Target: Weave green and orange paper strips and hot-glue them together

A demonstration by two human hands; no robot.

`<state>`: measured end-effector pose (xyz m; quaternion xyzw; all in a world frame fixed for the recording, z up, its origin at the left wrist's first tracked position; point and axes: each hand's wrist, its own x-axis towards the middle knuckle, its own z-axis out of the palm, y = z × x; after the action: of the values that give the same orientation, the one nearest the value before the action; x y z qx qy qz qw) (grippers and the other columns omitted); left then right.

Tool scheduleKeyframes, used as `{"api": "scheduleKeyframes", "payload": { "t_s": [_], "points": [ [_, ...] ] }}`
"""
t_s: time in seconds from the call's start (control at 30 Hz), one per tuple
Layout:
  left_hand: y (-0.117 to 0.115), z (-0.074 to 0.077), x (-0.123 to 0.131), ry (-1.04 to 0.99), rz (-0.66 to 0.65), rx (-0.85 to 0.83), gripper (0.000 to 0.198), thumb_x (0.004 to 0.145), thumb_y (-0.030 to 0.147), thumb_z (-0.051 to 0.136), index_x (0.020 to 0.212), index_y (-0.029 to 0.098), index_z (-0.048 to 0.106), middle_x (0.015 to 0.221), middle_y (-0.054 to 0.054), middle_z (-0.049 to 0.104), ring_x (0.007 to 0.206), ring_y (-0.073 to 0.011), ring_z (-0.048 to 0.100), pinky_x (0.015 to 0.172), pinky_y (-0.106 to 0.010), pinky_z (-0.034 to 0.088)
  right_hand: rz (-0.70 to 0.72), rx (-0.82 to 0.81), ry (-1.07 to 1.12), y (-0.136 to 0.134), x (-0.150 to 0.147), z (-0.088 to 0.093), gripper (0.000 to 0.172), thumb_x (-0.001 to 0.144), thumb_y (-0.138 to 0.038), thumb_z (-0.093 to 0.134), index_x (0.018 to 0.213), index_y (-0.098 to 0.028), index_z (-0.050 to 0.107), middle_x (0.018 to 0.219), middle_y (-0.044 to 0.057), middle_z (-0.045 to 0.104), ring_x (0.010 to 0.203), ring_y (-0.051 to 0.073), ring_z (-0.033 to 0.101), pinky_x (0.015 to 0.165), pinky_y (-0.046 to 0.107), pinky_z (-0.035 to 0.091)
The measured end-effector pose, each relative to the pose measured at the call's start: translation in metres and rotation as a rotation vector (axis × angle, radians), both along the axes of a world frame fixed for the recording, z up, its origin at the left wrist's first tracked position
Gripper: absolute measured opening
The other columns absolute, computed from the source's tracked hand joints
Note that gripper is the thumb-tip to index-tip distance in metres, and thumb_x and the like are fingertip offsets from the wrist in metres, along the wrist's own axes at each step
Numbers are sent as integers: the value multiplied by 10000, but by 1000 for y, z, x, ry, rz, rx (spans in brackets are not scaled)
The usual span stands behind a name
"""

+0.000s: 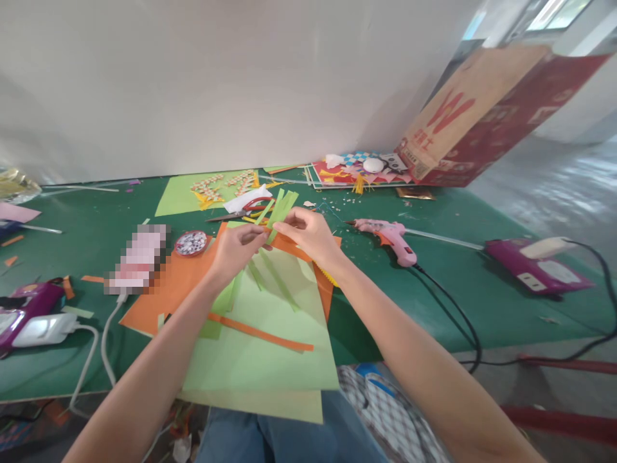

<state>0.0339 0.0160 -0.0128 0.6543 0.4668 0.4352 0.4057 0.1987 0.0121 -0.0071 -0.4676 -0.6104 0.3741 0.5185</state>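
Observation:
Green paper strips (283, 209) stand up in a bunch between my two hands, above stacked sheets. My right hand (306, 233) pinches the strips with thumb and forefinger. Close on its left, my left hand (241, 247) has its fingers closed at the lower end of the bunch, partly hidden. Below the hands lie a pale green sheet (289, 366) and an orange sheet (193, 283). An orange paper strip (270, 335) and loose green strips rest on the pale sheet. Just behind the hands are red-handled scissors (255, 204).
A pink glue gun (385, 235) with its cord lies to the right, near a purple power strip (535, 267). On the left are a round dish of small beads (191, 243) and a blurred-out phone (139, 257) on a cable. A paper bag (463, 116) stands at the back right.

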Motion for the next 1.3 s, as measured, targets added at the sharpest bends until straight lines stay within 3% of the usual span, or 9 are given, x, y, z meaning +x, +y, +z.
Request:
{"api": "scheduleKeyframes", "payload": {
  "t_s": [0.3, 0.63, 0.9, 1.1, 1.3],
  "points": [
    [1, -1, 0, 19, 25, -10, 282, 686, 440, 693, 755, 167, 685, 627, -24, 692, 629, -198, 698, 525, -233, 440, -29, -26, -9, 1, 2, -2, 225, 716, -390, 631, 647, -178, 605, 697, 20, 648, 698, 154, 582, 696, 294, 417],
    [2, -2, -2, 23, 34, 6, 218, 722, 396, 685, 747, 180, 700, 620, -21, 694, 620, -185, 689, 529, -234, 421, -87, -50, -15, -4, 2, 3, 235, 750, -377, 613, 628, -178, 640, 675, 29, 669, 666, 156, 593, 664, 287, 420],
    [2, -2, -2, 16, 49, -16, 225, 718, 396, 686, 753, 173, 697, 597, -26, 687, 611, -172, 669, 538, -232, 418, -154, -12, 14, -3, 0, 3, 192, 691, -344, 667, 613, -179, 607, 694, 23, 654, 667, 150, 575, 649, 286, 419],
    [4, -2, -1, -34, 42, -28, 288, 695, 448, 699, 755, 166, 691, 604, -28, 683, 604, -185, 679, 536, -243, 438, -99, -6, 73, -4, -1, 4, 202, 709, -367, 660, 649, -177, 627, 701, 14, 642, 669, 132, 554, 650, 276, 414],
    [4, -2, -1, -37, 41, -32, 336, 670, 495, 718, 745, 168, 693, 595, -32, 682, 589, -184, 675, 530, -246, 447, 56, -94, 265, -5, 0, 6, 203, 702, -388, 661, 702, -186, 645, 647, -3, 603, 624, 109, 525, 581, 252, 398]
  ]
}}
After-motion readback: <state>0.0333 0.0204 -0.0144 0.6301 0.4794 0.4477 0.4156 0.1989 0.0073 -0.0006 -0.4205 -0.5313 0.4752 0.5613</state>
